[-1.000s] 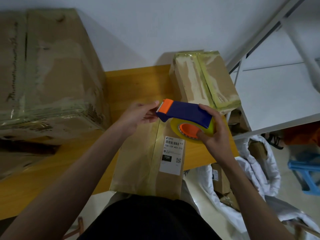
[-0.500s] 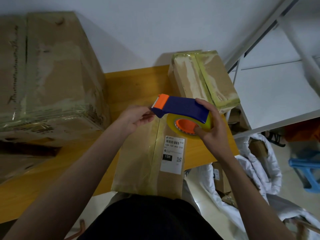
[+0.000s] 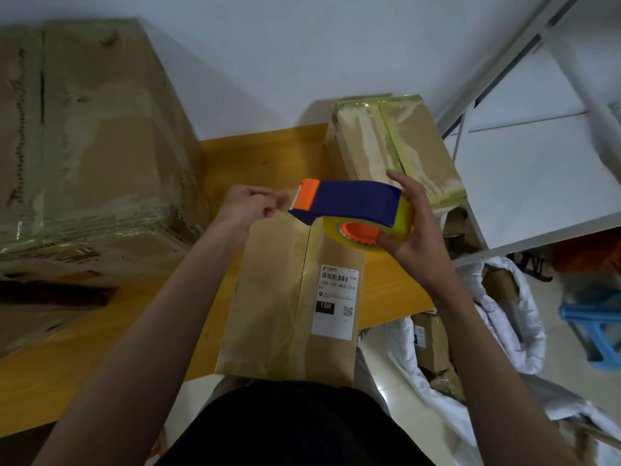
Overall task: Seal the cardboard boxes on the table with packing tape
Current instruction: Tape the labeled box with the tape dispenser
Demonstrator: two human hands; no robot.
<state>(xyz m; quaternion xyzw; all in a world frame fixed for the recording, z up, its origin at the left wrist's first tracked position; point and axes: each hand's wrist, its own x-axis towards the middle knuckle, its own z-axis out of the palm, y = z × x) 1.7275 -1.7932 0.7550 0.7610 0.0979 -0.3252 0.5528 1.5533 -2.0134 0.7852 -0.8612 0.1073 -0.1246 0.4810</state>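
Head camera view shows your right hand gripping the blue and orange plastic tape dispenser with its roll of clear yellowish packing tape, fingers over the top and thumb at the orange core, so I judge you hold it lifted above the long brown cardboard box to free the tape end before you lay it down. Your left hand has its fingers curled in a pinch right at the orange cutter end, probably on the loose tape end, but the tape itself is too clear and blurred to confirm. The long box lies on the yellow wooden table directly in front of you with its centre seam pointing away, which suits one straight pull along it. Its white shipping label reads "15H-159 A03 210" and "15H" in a black block; the smaller print is not legible. A smaller taped cardboard box stands further back on the right, and a big taped cardboard box on the left.
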